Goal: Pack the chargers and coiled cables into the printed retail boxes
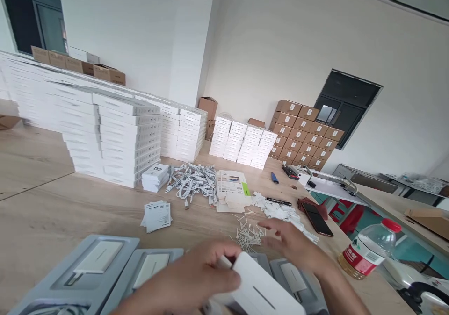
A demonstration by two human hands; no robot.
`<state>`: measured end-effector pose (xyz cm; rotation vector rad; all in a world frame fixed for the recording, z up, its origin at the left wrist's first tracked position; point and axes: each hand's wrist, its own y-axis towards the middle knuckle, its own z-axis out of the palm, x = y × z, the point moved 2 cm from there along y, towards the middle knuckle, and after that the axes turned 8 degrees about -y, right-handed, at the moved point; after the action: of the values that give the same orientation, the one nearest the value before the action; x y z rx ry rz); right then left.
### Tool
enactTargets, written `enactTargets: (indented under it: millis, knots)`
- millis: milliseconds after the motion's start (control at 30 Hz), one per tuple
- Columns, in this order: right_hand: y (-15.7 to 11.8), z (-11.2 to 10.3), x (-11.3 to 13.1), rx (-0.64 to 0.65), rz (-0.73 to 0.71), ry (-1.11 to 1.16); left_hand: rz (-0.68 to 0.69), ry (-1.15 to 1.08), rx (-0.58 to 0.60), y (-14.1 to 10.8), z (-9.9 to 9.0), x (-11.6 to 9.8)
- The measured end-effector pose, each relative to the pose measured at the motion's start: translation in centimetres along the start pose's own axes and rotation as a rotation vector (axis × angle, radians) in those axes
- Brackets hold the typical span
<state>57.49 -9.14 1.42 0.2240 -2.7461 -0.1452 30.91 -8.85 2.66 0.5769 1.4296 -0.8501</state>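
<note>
My left hand (196,273) is closed on the edge of a flat white rounded case (263,287) with a dark slot in its face, at the bottom of the head view. Beside a pile of thin white sticks (248,233), my right hand (287,240) reaches out with its fingers apart; nothing shows in them. Grey trays, each holding a white device, lie along the near edge: one tray (129,247) at far left, another (175,254) partly behind my left arm, and one (312,282) below my right hand. Lower parts of the trays are cut off.
Coiled white cables (192,182), a paper stack (156,216) and leaflets (233,189) lie mid-table. Tall stacks of white boxes (119,137) stand at left. A phone (316,219) and a bottle (368,249) sit at right, with brown cartons (298,132) behind.
</note>
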Motion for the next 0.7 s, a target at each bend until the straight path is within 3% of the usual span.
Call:
enactTargets:
  millis: [100, 167, 233, 300, 400, 533, 700]
  knots:
    - [-2.2, 5.6, -1.1, 0.037, -0.114, -0.208, 0.089, -0.037, 0.076, 0.9, 3.2, 1.0]
    - [-3.5, 9.6, -2.1, -0.027, -0.045, -0.427, 0.121, -0.014, 0.142, 1.8, 4.5, 2.0]
    - [-4.8, 12.5, -2.6, -0.078, -0.038, -0.567, 0.1, 0.007, 0.122, 2.6, 4.7, 3.1]
    - [-5.7, 13.6, -2.7, -0.122, -0.002, -0.63, 0.07, -0.001, 0.048, 3.1, 3.8, 4.1]
    - [-6.7, 12.1, -2.5, -0.1, 0.026, -0.601, 0.028, 0.019, -0.024, 3.4, 1.6, 4.8]
    - [-7.8, 7.7, -2.5, 0.091, 0.0, -0.406, -0.008, 0.075, -0.092, 3.5, -1.1, 4.3]
    - [-9.7, 3.7, -4.2, 0.154, 0.177, -0.231, 0.035, 0.094, -0.012, 2.6, -3.5, 3.4]
